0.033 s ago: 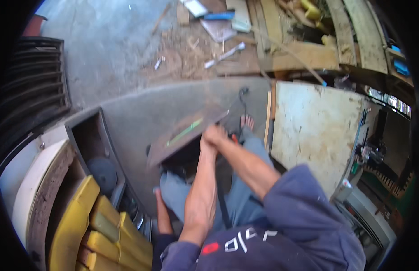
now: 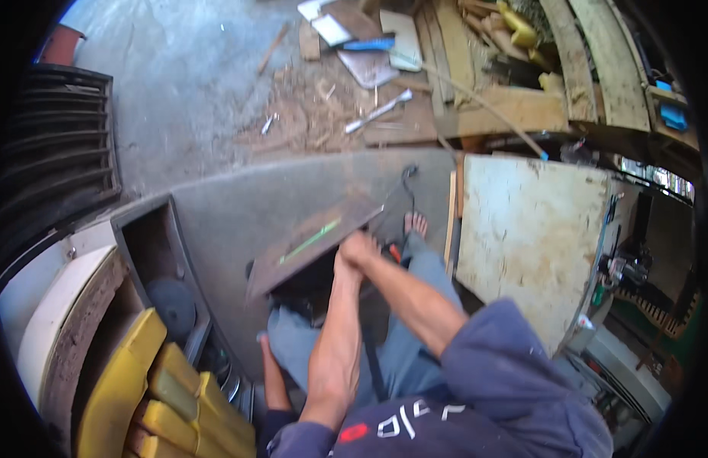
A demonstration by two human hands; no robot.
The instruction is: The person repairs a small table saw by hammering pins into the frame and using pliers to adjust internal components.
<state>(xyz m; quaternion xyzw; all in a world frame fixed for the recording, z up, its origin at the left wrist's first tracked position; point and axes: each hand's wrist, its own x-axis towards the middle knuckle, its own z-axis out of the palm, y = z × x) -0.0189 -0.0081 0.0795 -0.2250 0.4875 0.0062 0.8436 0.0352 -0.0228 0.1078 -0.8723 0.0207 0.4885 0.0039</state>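
A brown board [image 2: 312, 243] with a green stripe lies tilted over my lap, against a grey carpet-covered panel [image 2: 247, 200]. Both my hands meet at the board's right lower edge. My left hand [image 2: 345, 263] reaches up from below and grips that edge. My right hand [image 2: 363, 246] comes in from the right, curled into a fist on top of the left. A small orange piece [image 2: 394, 252], perhaps a tool handle, shows just beside the fist; whether the right hand holds it is hidden. My legs in grey-blue trousers [image 2: 415, 336] lie under the board.
A white-painted board [image 2: 529, 237] stands at the right. Yellow foam blocks [image 2: 151, 397] lie at the lower left beside a dark box recess [image 2: 159, 267]. A black grille [image 2: 52, 145] is at the left. Wood scraps and shavings [image 2: 331, 107] cover the floor ahead. My bare foot [image 2: 415, 223] rests near a black cable [image 2: 407, 175].
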